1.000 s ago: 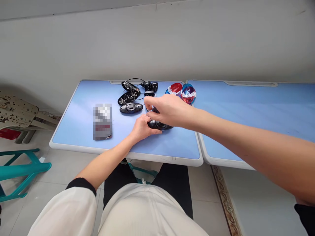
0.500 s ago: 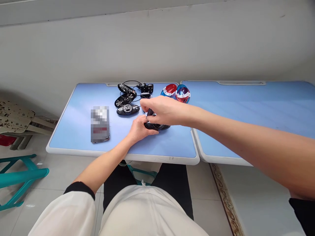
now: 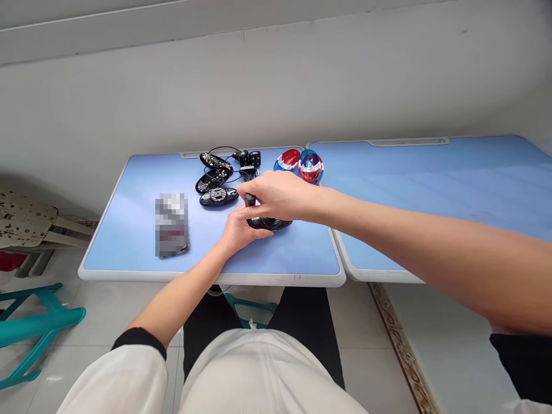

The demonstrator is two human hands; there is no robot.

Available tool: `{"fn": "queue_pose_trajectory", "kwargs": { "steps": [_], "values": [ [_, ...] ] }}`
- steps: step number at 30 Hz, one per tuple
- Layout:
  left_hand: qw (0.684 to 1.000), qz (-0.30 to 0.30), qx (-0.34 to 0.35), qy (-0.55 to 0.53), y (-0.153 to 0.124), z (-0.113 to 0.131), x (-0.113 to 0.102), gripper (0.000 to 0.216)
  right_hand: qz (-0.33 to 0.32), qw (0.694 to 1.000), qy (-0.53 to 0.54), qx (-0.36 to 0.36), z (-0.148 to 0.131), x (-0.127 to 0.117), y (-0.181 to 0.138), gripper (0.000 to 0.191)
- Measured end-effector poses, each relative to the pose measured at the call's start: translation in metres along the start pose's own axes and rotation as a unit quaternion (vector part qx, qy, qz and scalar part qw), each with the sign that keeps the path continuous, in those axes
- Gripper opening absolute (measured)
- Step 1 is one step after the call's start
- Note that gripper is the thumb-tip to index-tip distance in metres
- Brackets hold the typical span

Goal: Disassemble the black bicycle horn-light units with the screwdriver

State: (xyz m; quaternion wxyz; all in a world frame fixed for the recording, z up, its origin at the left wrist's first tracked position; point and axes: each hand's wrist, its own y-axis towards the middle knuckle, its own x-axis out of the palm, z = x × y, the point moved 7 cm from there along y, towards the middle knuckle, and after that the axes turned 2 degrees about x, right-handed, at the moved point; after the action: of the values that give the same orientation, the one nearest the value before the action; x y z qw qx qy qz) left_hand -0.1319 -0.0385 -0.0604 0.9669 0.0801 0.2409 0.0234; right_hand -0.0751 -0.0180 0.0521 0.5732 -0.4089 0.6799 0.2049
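Note:
On the left blue table my left hand grips the near end of a black oval shell part lying flat. My right hand reaches over it from the right, thumb and fingers pinched on a small black piece at the shell's top left. Just behind lie a black oval base and two black circuit boards joined by thin wires to small black blocks. Two red-and-blue transparent shells sit at the table's far right edge.
A blurred rectangular pack lies left of my hands. A second blue table adjoins on the right. A teal stool and a stained stool stand on the floor at left. A grey wall runs behind both tables.
My right hand has lowered with the small black piece onto the black shell's top left. The left hand stays on the shell. The camera has drifted right and tilted up.

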Motion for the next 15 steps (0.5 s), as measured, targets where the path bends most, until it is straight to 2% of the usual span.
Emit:
{"fn": "queue_pose_trajectory", "kwargs": {
  "steps": [3, 9, 12, 15],
  "values": [
    [1.000, -0.017, -0.003, 0.003, 0.000, -0.001, 0.002, 0.041, -0.007, 0.999, 0.044, -0.024, -0.001, 0.000, -0.001, 0.002],
    [1.000, -0.021, -0.006, -0.005, 0.001, -0.003, 0.002, 0.032, -0.039, 0.990, 0.126, -0.041, 0.000, -0.002, -0.008, 0.014],
    [0.999, -0.020, 0.012, 0.025, 0.001, 0.000, 0.001, 0.039, 0.005, 0.980, 0.199, -0.004, 0.012, -0.016, -0.018, 0.011],
    [0.998, -0.022, 0.021, 0.052, 0.002, 0.002, 0.001, 0.054, 0.093, 0.947, 0.295, 0.080, 0.040, -0.031, -0.042, 0.008]
  ]
}}
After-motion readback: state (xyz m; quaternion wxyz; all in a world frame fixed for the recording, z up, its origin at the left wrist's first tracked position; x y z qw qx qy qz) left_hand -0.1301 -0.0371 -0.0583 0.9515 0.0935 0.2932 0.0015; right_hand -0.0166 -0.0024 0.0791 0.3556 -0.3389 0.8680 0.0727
